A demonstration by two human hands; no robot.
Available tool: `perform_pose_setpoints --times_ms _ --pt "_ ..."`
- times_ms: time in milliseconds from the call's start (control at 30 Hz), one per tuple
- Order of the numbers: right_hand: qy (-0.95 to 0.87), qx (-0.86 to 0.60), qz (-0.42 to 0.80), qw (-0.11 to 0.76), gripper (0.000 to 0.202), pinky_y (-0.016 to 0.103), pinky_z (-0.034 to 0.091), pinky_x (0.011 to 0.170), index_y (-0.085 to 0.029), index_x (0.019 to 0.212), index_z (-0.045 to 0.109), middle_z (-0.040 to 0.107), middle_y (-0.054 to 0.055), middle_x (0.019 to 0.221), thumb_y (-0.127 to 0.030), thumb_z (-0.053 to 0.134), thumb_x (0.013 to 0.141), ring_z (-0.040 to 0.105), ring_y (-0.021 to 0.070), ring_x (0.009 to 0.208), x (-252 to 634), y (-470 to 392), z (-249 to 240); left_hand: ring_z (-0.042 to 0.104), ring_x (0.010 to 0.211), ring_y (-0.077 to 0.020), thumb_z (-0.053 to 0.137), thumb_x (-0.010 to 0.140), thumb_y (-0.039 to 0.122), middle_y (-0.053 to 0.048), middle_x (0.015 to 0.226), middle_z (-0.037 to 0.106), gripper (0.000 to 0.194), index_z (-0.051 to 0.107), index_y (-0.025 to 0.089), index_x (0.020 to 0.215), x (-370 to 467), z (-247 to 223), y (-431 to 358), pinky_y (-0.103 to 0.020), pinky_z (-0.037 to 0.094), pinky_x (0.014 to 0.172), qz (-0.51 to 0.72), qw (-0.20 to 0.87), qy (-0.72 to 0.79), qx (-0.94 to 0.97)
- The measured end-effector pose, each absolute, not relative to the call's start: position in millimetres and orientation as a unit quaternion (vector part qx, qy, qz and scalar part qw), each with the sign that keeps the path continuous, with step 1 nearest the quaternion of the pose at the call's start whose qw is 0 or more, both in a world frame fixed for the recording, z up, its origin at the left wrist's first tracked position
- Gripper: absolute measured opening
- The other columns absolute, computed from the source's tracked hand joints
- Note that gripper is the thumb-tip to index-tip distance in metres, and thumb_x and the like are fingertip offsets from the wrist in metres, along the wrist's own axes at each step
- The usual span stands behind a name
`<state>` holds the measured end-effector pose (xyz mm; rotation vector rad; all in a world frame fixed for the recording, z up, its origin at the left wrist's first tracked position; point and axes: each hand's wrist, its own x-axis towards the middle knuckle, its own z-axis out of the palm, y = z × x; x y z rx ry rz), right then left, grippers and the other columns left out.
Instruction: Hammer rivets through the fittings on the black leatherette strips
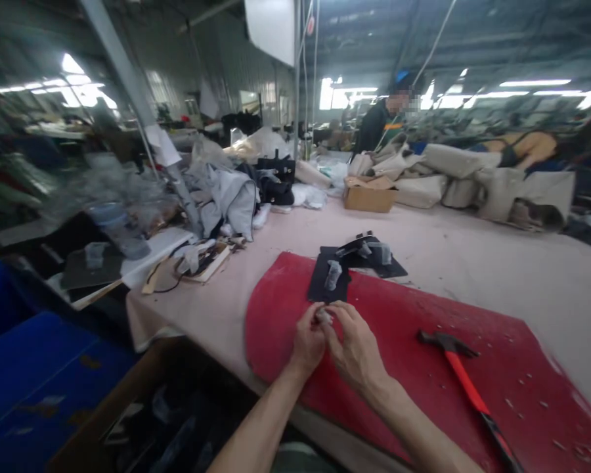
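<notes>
My left hand [308, 338] and my right hand [353, 338] meet over the near edge of a red board [389, 328]. Fingers of both are closed around a small pale, crumpled piece [324, 316], mostly covered by the fingertips; its kind is unclear. Just beyond my fingertips lies a flat black panel [318, 279] with a clear plastic-wrapped part [333, 274] on it. Behind it are more black pieces [391, 266] with similar wrapping. To the right of my hands, a claw hammer [460, 378] with a red and black handle rests on the board.
Small bits [522, 381] are scattered over the board's right side. A cardboard box [369, 196] and rolled material [448, 177] stand farther back. At left are a shallow tray [209, 266], grey cloth [231, 197] and a blue bin [44, 387]. A person [372, 125] is across the table.
</notes>
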<state>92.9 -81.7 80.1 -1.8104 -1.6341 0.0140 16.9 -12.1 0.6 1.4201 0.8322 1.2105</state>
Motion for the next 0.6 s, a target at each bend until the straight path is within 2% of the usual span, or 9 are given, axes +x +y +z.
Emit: perform_pose_setpoints --times_ms 133,267,333,500,600 --pt "-0.504 -0.816 0.049 0.279 0.041 0.031 0.047 0.091 -0.016 0.127 0.054 0.06 0.011 0.119 -0.035 0.051 0.091 0.062 0.0189 0.097 146 -39 78 0.068 0.088 -0.0191 0.065 0.079 0.025 -0.009 0.105 0.071 0.048 0.06 0.015 0.125 6 -20 18 -0.03 0.055 0.08 0.479 0.529 0.352 0.606" --pt "-0.479 -0.84 0.052 0.249 0.062 0.034 0.048 0.088 -0.012 0.139 0.044 0.057 0.019 0.125 -0.049 0.053 0.089 0.061 0.0254 0.109 172 20 74 0.067 0.077 -0.0175 0.064 0.08 0.027 -0.007 0.091 0.072 0.04 0.063 0.014 0.119 4 -24 20 -0.027 0.053 0.073 0.45 0.525 0.362 0.625" --pt "-0.482 -0.844 0.05 0.229 0.067 0.034 0.048 0.083 -0.01 0.14 0.042 0.058 0.022 0.124 -0.051 0.052 0.089 0.063 0.0267 0.105 176 42 75 0.067 0.077 -0.0178 0.064 0.081 0.028 -0.007 0.09 0.072 0.04 0.062 0.014 0.118 6 -22 19 -0.028 0.054 0.073 0.456 0.525 0.367 0.618" --pt "-0.547 -0.817 0.036 0.179 0.039 0.025 0.045 0.074 -0.008 0.118 0.057 0.068 0.016 0.101 -0.035 0.041 0.096 0.067 0.0189 0.094 180 47 92 0.07 0.077 -0.019 0.065 0.079 0.029 -0.007 0.088 0.072 0.04 0.06 0.014 0.117 8 -21 21 -0.029 0.056 0.074 0.478 0.551 0.365 0.579" --pt "-0.581 -0.801 0.012 0.146 0.039 0.026 0.044 0.075 -0.012 0.115 0.058 0.069 0.015 0.101 -0.033 0.029 0.1 0.067 0.0179 0.095 184 19 102 0.071 0.08 -0.0194 0.065 0.081 0.029 -0.009 0.09 0.073 0.041 0.059 0.013 0.118 6 -22 22 -0.03 0.057 0.077 0.479 0.552 0.365 0.577"
